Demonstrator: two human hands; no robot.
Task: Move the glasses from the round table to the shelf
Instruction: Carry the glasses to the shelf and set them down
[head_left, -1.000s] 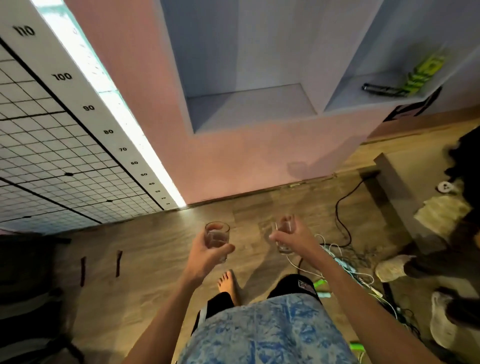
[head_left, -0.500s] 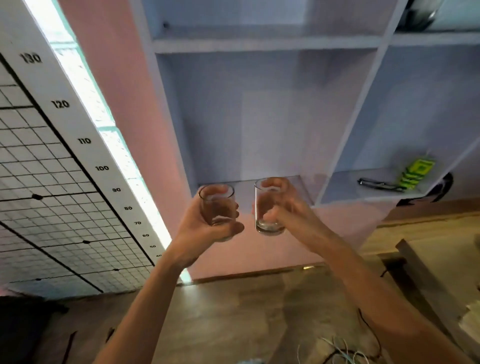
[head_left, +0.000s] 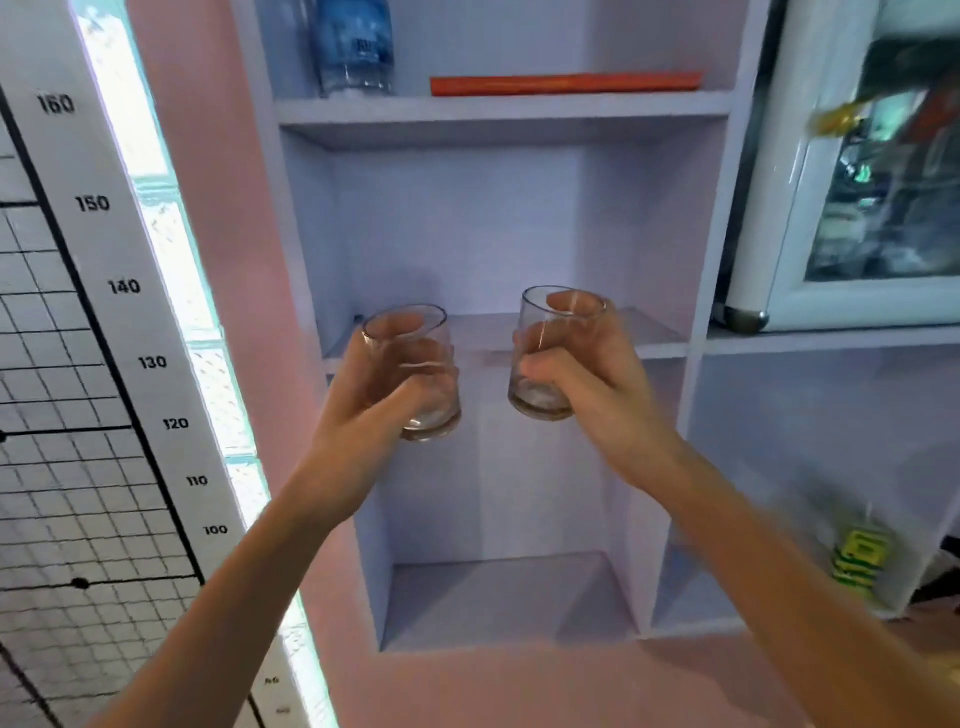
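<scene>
My left hand (head_left: 363, 410) is wrapped around a short clear glass (head_left: 415, 364), held upright. My right hand (head_left: 587, 379) grips a second clear glass (head_left: 545, 353), tilted slightly left. Both glasses hang in the air in front of the pale lilac shelf unit (head_left: 498, 338), level with the front edge of its middle board. The two glasses are apart, about a hand's width between them. The round table is out of view.
On the upper shelf stand a blue-labelled water bottle (head_left: 356, 47) and a flat orange item (head_left: 566, 83). A glass-door fridge (head_left: 862, 171) stands on the right. A green-yellow packet (head_left: 860, 561) lies in the lower right compartment. A height-scale board (head_left: 104, 312) covers the left wall.
Both hands have risen with the glasses from near waist height to the middle shelf board. The view has tilted up from the floor to the upper shelves.
</scene>
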